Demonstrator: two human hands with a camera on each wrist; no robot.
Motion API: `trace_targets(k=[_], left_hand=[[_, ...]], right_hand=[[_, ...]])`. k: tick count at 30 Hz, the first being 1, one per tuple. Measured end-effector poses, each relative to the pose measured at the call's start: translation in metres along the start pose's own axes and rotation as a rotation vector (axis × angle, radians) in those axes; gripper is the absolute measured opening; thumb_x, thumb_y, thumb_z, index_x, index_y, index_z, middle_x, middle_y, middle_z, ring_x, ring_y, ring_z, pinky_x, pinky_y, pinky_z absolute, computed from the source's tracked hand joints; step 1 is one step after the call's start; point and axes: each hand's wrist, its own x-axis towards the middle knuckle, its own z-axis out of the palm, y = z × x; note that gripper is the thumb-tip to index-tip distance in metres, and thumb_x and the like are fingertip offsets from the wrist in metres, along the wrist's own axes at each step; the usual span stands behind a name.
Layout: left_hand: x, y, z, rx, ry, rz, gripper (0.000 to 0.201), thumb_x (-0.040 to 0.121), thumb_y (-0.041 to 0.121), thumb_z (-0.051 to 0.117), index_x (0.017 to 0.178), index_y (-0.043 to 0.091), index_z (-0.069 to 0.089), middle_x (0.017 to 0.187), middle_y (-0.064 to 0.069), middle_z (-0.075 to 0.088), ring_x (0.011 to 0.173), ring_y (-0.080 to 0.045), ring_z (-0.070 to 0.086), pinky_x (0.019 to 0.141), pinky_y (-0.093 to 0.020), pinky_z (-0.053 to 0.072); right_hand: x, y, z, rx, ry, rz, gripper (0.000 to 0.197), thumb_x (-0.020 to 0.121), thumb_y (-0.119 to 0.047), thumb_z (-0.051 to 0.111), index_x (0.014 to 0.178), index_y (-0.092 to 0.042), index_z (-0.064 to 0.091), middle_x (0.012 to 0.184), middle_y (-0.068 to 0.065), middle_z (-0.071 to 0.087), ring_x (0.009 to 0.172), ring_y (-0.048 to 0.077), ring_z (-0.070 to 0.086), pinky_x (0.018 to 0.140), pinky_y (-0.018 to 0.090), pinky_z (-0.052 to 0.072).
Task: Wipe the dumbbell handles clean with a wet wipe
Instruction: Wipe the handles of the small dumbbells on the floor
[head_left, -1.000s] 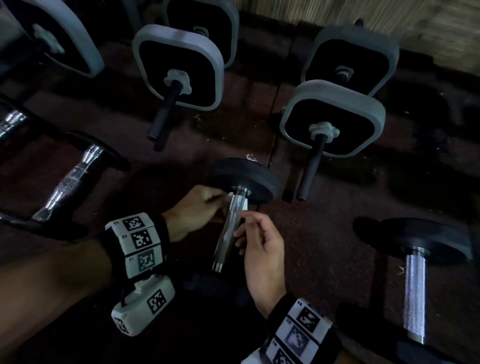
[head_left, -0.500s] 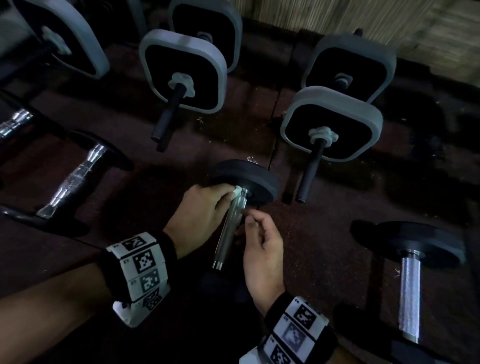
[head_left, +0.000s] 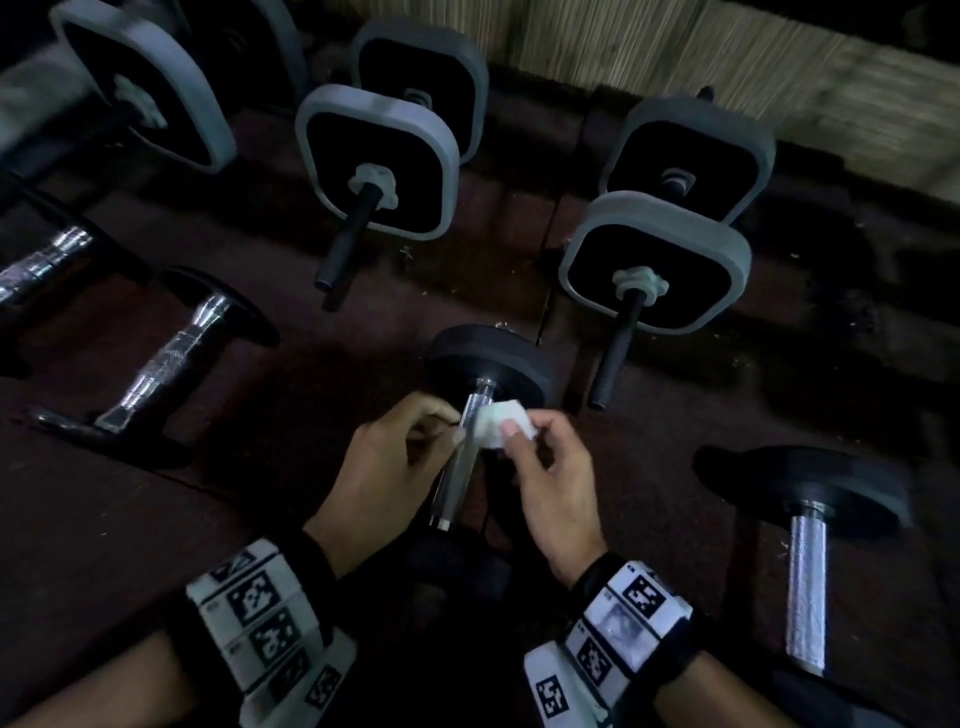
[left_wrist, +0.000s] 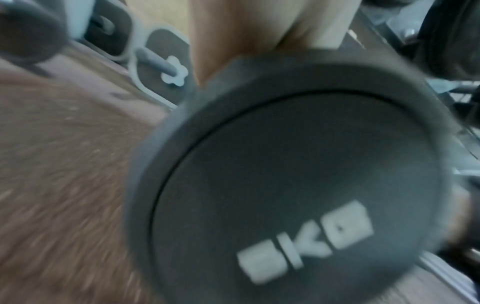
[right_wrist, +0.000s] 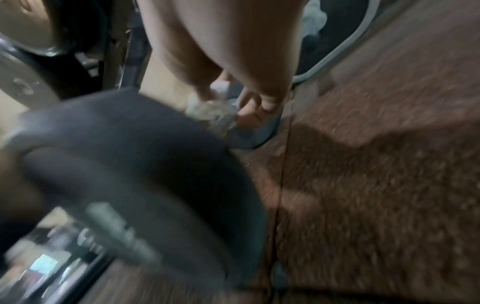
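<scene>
Right hand (head_left: 558, 480), fingers curled, pinching a crumpled white wet wipe (head_left: 501, 423) against the upper end of a chrome dumbbell handle (head_left: 457, 457), just below the far black round weight plate (head_left: 488, 364). Left hand (head_left: 387, 467) curled at the opposite side of the same handle, fingertips touching the bar near the wipe; whether gripping the bar or the wipe's other end, cannot tell. Dumbbell lying on dark reddish rubber floor (head_left: 311, 343), its near plate mostly lost in shadow between the wrists. In the left wrist view, blurred, that plate's face (left_wrist: 285, 185) filling the picture, pale lettering partly legible. In the right wrist view, fingers (right_wrist: 262, 102) and wipe (right_wrist: 205, 107) visible beyond the plate's rim. Nearby on the floor: another chrome-handled dumbbell (head_left: 808, 582) to the right, two more (head_left: 166, 364) to the left, and square grey-rimmed adjustable dumbbells (head_left: 654, 270) ranged behind.
</scene>
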Motion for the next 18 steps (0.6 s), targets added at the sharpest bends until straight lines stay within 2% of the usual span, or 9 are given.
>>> trace_targets(k=[2,4,6,8,10,11,14,16,18], left_hand=[[-0.013,-0.005,0.0,-0.011,0.051,-0.071,0.006,0.093,0.014,0.065,0.098,0.017,0.068,0.086,0.009,0.073,0.084,-0.001,0.068,0.076,-0.012,0.049],[-0.021,-0.012,0.001,-0.065,0.092,-0.146,0.011,0.096,0.011,0.06,0.098,0.018,0.069,0.087,0.008,0.073,0.085,-0.001,0.068,0.077,-0.01,0.047],[-0.024,-0.014,0.002,-0.108,0.105,-0.208,0.014,0.097,0.011,0.058,0.097,0.019,0.069,0.085,0.007,0.074,0.085,0.001,0.067,0.076,-0.007,0.045],[-0.025,-0.014,0.001,-0.121,0.108,-0.229,0.017,0.096,0.008,0.057,0.097,0.02,0.069,0.084,0.006,0.074,0.084,-0.001,0.067,0.076,-0.01,0.047],[-0.024,-0.014,0.0,-0.118,0.099,-0.232,0.022,0.094,0.004,0.055,0.097,0.02,0.068,0.084,0.005,0.074,0.083,-0.005,0.067,0.075,-0.014,0.048],[-0.024,-0.013,0.0,-0.116,0.096,-0.23,0.024,0.093,0.002,0.054,0.098,0.02,0.068,0.084,0.005,0.074,0.083,-0.006,0.067,0.075,-0.014,0.048],[-0.024,-0.013,0.0,-0.108,0.102,-0.229,0.027,0.091,-0.001,0.053,0.097,0.02,0.069,0.084,0.005,0.074,0.082,-0.005,0.067,0.074,-0.011,0.046],[-0.025,-0.012,0.0,-0.101,0.104,-0.219,0.026,0.091,0.0,0.053,0.096,0.02,0.069,0.083,0.006,0.074,0.081,-0.004,0.066,0.074,-0.01,0.045],[-0.024,-0.012,0.0,-0.084,0.094,-0.206,0.026,0.092,0.001,0.054,0.095,0.021,0.07,0.083,0.007,0.073,0.081,-0.005,0.066,0.074,-0.011,0.046]], right_hand=[[0.011,0.012,-0.004,-0.017,0.058,0.086,0.01,0.097,-0.025,0.065,0.097,-0.015,0.068,0.075,0.007,0.073,0.062,0.012,0.063,0.065,0.032,0.051],[0.023,0.019,-0.003,-0.107,0.029,0.137,0.01,0.096,-0.023,0.067,0.093,-0.015,0.071,0.071,0.006,0.073,0.059,0.011,0.063,0.065,0.034,0.05],[0.032,0.017,0.005,-0.085,-0.038,0.192,0.012,0.097,-0.018,0.064,0.093,-0.011,0.074,0.07,0.004,0.072,0.06,0.01,0.061,0.063,0.029,0.05],[0.035,0.008,0.012,0.002,-0.083,0.245,0.02,0.1,-0.014,0.059,0.09,-0.006,0.073,0.068,0.001,0.068,0.06,0.008,0.057,0.061,0.021,0.049],[0.033,0.002,0.017,0.004,-0.126,0.208,0.03,0.103,-0.012,0.053,0.078,-0.009,0.069,0.064,-0.004,0.061,0.06,0.004,0.053,0.064,0.017,0.046],[0.032,0.002,0.017,-0.015,-0.135,0.175,0.031,0.103,-0.012,0.051,0.078,-0.01,0.068,0.064,-0.007,0.06,0.061,0.003,0.052,0.065,0.016,0.045],[0.025,0.007,0.014,-0.054,-0.12,0.125,0.022,0.102,-0.014,0.054,0.095,-0.015,0.075,0.081,-0.008,0.074,0.072,0.001,0.063,0.075,0.02,0.049],[0.016,0.009,0.01,-0.081,-0.122,0.093,0.02,0.101,-0.012,0.056,0.1,-0.017,0.075,0.092,-0.005,0.077,0.083,0.003,0.069,0.08,0.022,0.052],[0.013,0.01,0.011,-0.087,-0.121,0.087,0.02,0.1,-0.012,0.057,0.101,-0.017,0.076,0.095,-0.006,0.077,0.089,0.006,0.071,0.082,0.021,0.053]])
